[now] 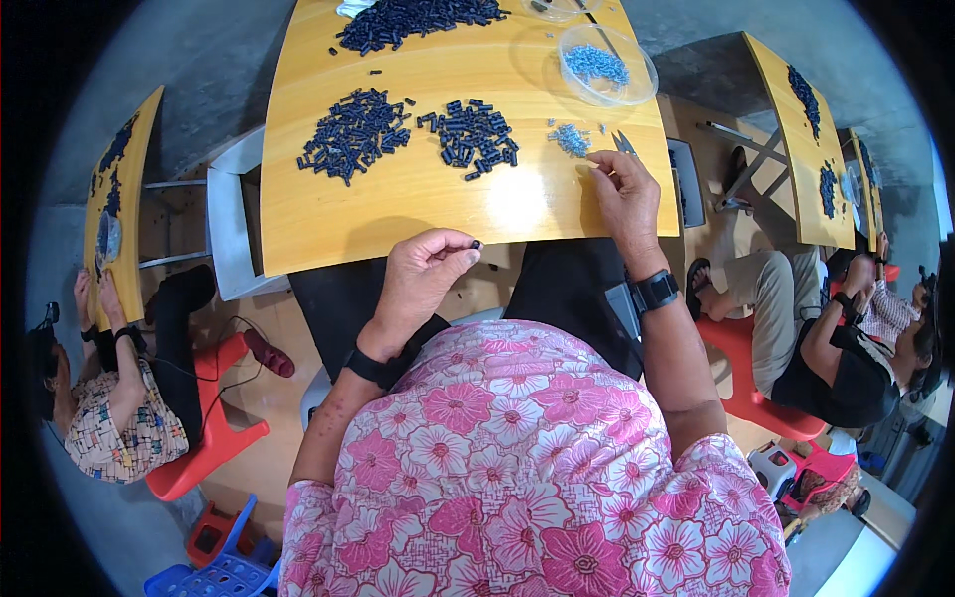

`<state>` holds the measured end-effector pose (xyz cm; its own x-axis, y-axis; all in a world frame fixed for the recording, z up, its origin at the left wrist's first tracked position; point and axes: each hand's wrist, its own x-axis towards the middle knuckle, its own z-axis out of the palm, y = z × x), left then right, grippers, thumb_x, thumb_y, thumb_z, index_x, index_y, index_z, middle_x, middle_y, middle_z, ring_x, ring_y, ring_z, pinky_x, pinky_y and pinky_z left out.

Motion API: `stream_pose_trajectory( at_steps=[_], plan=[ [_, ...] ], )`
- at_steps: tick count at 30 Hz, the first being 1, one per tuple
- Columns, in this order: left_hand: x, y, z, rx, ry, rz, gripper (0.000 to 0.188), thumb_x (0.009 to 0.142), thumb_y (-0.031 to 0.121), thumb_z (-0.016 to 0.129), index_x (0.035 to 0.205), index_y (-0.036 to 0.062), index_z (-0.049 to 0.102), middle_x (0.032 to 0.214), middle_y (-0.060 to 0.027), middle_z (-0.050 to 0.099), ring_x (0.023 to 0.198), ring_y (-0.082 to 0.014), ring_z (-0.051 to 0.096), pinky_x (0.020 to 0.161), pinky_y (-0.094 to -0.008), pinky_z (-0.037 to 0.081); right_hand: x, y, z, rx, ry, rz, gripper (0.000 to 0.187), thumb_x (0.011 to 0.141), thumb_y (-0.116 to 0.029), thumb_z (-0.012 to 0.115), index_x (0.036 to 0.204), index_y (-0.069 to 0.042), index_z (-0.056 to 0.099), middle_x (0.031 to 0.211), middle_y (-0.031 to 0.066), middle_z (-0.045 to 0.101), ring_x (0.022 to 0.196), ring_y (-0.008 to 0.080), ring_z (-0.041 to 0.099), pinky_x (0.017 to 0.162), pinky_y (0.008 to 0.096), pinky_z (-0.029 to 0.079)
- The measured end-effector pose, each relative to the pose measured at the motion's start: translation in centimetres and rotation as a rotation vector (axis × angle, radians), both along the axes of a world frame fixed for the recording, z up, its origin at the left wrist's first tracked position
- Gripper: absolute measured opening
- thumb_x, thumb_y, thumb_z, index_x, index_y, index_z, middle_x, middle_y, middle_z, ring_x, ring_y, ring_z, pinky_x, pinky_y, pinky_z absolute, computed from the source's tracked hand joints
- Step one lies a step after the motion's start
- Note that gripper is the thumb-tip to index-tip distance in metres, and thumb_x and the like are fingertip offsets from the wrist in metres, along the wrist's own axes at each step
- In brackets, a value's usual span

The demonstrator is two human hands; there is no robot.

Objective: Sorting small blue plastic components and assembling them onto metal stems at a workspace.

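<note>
My left hand (423, 284) is in front of the table's near edge, thumb and forefinger pinched on a small black cylindrical piece (477, 245). Over the table's right side, my right hand (627, 199) has its thumb and fingertips drawn together just beside a little heap of small blue-and-silver pieces (570, 139). Whatever those fingertips hold, if anything, is too small to make out. Two piles of short black cylinders lie ahead of me, a wider left pile (354, 134) and a middle pile (472, 137).
A clear round tub (645, 85) holds more blue pieces, with scissors (624, 143) lying near it. A large black heap (408, 22) covers the far end of the yellow table (328, 224). Other people sit at tables on both sides; a grey bin (686, 184) stands at right.
</note>
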<state>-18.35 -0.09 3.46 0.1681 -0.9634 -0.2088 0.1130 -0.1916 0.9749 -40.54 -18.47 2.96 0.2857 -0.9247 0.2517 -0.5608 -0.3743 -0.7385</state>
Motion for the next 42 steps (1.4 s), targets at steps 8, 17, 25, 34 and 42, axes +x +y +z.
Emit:
stream_pose_trajectory(
  at_steps=[8,17,25,34,42],
  plan=[
    [0.2,0.0,0.2,0.009,-0.051,0.0,0.012,0.089,0.004,0.065,0.099,-0.0023,0.067,0.09,-0.0018,0.068,0.08,-0.0057,0.058,0.072,-0.0205,0.048,0.7,-1.3,-1.2,-0.125,0.113,0.102,0.015,0.081,-0.002,0.067,0.096,-0.005,0.07,0.076,0.0079,0.061,0.064,0.0156,0.058,0.062,0.0273,0.048],
    [0.4,0.0,0.2,0.006,-0.038,-0.002,0.013,0.089,0.005,0.065,0.099,-0.0027,0.067,0.09,-0.0028,0.068,0.08,-0.0061,0.059,0.072,-0.0207,0.048,0.6,-0.9,-0.5,-0.039,0.079,0.123,0.011,0.08,-0.003,0.068,0.09,-0.004,0.07,0.076,0.0069,0.062,0.067,0.0164,0.06,0.064,0.0277,0.048],
    [0.3,0.1,-0.2,-0.004,-0.035,-0.003,0.013,0.09,0.005,0.065,0.1,-0.0022,0.067,0.091,-0.0021,0.068,0.08,-0.0055,0.058,0.072,-0.0203,0.048,0.4,-1.0,-1.2,0.1,-0.076,0.028,0.01,0.079,-0.003,0.069,0.088,-0.002,0.07,0.074,0.0025,0.059,0.069,0.0103,0.057,0.064,0.0244,0.047],
    [0.3,0.3,-0.2,0.013,-0.019,-0.004,0.014,0.09,0.006,0.065,0.101,-0.0022,0.067,0.091,-0.0022,0.068,0.079,-0.0051,0.058,0.07,-0.0199,0.049,0.5,-0.8,-0.6,-0.169,0.134,0.168,0.014,0.081,-0.001,0.068,0.094,-0.006,0.073,0.076,0.0085,0.062,0.068,0.0211,0.058,0.064,0.0301,0.047],
    [0.2,0.4,-0.1,0.038,-0.012,-0.003,0.013,0.09,0.005,0.065,0.101,-0.0023,0.067,0.091,-0.0024,0.068,0.078,-0.0049,0.059,0.067,-0.0197,0.049,0.6,-0.6,-0.3,-0.202,0.247,0.16,0.01,0.082,-0.006,0.069,0.091,-0.007,0.073,0.076,0.0101,0.062,0.072,0.0245,0.06,0.067,0.0333,0.048]
  ],
)
